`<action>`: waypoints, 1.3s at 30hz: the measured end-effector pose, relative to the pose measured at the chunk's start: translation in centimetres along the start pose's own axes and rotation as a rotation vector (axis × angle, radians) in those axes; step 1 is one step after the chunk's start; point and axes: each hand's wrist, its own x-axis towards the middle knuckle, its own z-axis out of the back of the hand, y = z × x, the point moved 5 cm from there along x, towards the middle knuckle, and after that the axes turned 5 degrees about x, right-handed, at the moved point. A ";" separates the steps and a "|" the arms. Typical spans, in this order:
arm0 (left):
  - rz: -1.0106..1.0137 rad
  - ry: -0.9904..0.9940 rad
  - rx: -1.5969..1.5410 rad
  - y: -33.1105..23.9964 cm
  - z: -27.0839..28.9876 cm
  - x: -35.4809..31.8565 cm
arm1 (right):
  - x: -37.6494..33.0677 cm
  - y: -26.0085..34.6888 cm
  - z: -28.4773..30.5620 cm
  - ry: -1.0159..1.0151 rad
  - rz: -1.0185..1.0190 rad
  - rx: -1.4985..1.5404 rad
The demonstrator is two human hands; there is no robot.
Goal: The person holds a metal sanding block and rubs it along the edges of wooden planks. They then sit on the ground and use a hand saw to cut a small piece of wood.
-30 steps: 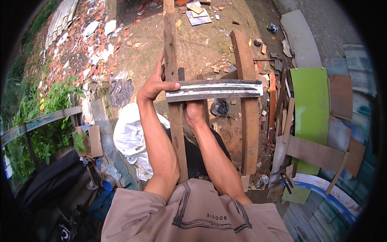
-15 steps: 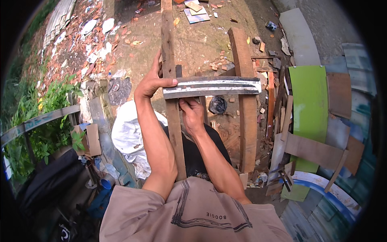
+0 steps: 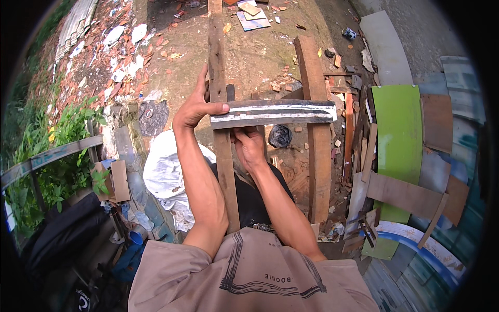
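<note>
A short dark board (image 3: pixel 273 119) with white stripes lies across two long brown wooden beams, near their middle. My left hand (image 3: pixel 193 110) is at its left end, thumb pressed on the board and fingers behind the left beam (image 3: pixel 226 177). One finger points up along that beam's side. Below the board, my right hand (image 3: pixel 250 149) is closed, close to the right side of the left beam. Its fingertips are partly hidden under the board, so what they hold does not show. The board's right end rests over the right beam (image 3: pixel 318 171).
A white sack (image 3: pixel 169 169) lies left of the left beam. A black plastic bag (image 3: pixel 280 135) sits on the ground between the beams. On the right lean a green panel (image 3: pixel 397 140) and wood scraps. Green plants (image 3: pixel 57 135) grow at left, and debris litters the ground.
My right hand has shifted slightly, its fingertips going further under the board. The left hand and the beams look almost the same.
</note>
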 end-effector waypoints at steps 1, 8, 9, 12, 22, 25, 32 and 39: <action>0.005 0.002 0.004 0.1 0.0 0.0 | 0.0 0.0 0.0 0.004 -0.003 0.013; -0.010 0.015 0.016 -0.1 -0.1 0.0 | 0.9 -0.9 2.0 -0.007 -0.007 -0.008; -0.005 0.012 0.023 -0.1 -0.1 0.0 | 1.4 -1.0 1.8 -0.016 0.019 -0.006; -0.006 0.013 0.031 -0.1 -0.2 0.1 | 2.6 -1.6 1.0 -0.034 0.065 0.040; -0.020 -0.023 0.064 0.1 0.0 0.0 | 2.2 -0.2 -0.9 0.106 0.072 0.081; -0.015 -0.024 0.047 0.0 -0.1 -0.1 | 2.1 0.0 -0.9 0.120 0.055 0.076; -0.005 -0.018 0.038 -0.1 -0.1 -0.2 | 0.2 -0.6 0.2 0.036 -0.043 0.036; 0.007 0.005 -0.009 -0.2 -0.2 -0.2 | -1.9 -1.8 3.6 0.166 -0.112 0.007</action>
